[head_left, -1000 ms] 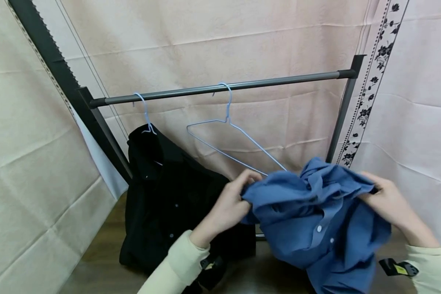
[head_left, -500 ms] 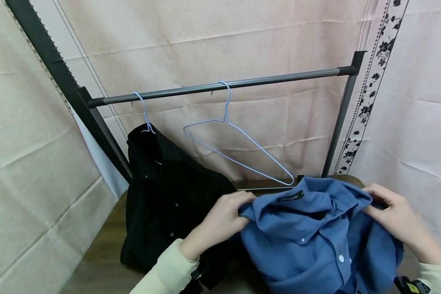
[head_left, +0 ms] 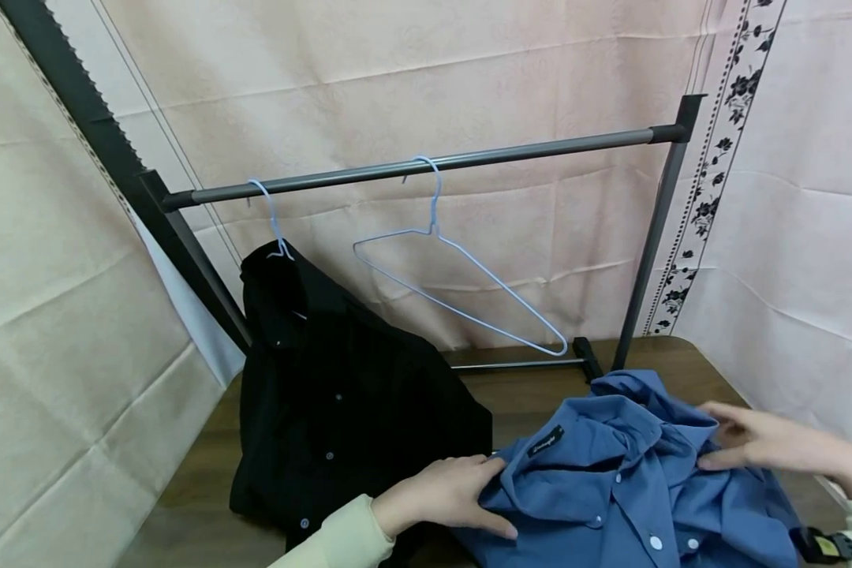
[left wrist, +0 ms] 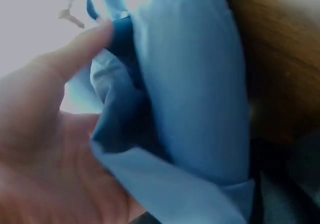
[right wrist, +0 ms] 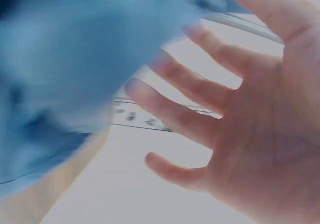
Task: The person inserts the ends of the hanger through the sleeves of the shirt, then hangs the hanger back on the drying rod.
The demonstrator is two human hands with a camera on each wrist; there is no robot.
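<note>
A blue button-up shirt (head_left: 568, 489) lies crumpled on the wooden table, its collar and dark label facing up. At the shirt's left edge is my left hand (head_left: 454, 489), thumb spread and fingers loose against the cloth; in the left wrist view some fingers pass behind the blue fabric (left wrist: 195, 83). My right hand (head_left: 760, 446) is by the shirt's right shoulder. In the right wrist view its fingers (right wrist: 185, 83) are spread and nearly straight, with fingertips at or beside the cloth; contact is unclear.
A dark metal rack bar (head_left: 511, 154) crosses the view. A bare light-blue wire hanger (head_left: 497, 276) hangs midway along it. To its left, a black shirt (head_left: 355, 402) hangs on another blue hanger (head_left: 271, 217). Pale curtains (head_left: 525, 71) surround the wooden table (head_left: 192, 481).
The blue shirt has come down from in front of the bare hanger onto the table. Both hands lowered with it, and their grip on the cloth has loosened.
</note>
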